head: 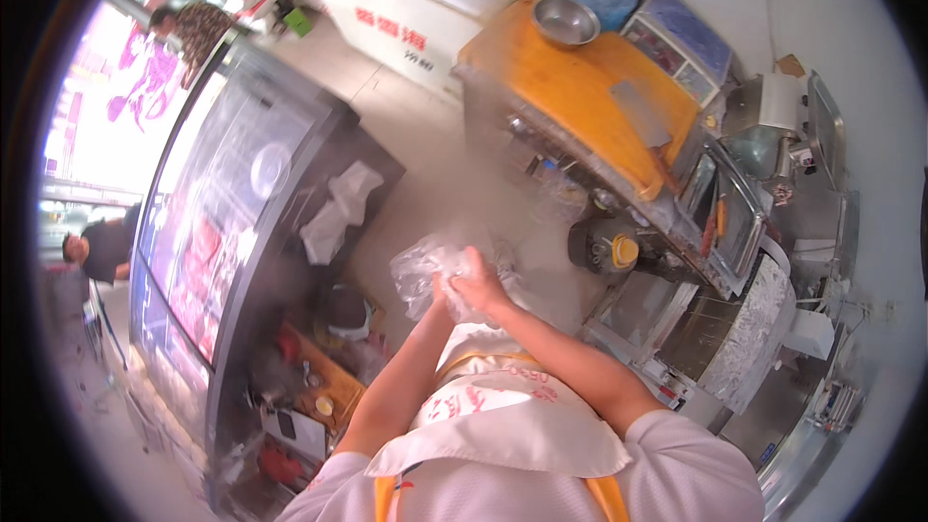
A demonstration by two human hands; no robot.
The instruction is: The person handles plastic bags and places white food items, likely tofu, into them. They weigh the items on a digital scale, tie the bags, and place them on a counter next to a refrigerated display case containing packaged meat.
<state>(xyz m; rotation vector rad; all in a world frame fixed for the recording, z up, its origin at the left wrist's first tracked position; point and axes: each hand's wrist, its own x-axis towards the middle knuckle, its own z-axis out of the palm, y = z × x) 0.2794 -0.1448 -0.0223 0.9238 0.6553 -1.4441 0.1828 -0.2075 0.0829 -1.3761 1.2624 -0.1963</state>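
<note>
A clear plastic bag point(420, 272) is held in front of the white apron point(500, 406) at about waist height. My right hand point(476, 279) is closed on the bag's gathered part, its thumb pointing up. Close against it, my left hand point(441, 290) also grips the bag and is partly hidden behind the plastic. Whether anything lies inside the bag cannot be told. Haze blurs the floor beyond both hands.
A glass display case point(246, 159) with meat stands left; two people are beyond it. To the right, a workbench with an orange cutting board point(580, 87) carries a cleaver point(641, 112) and a steel bowl point(565, 20). A yellow-capped jug point(609, 246) stands below its edge.
</note>
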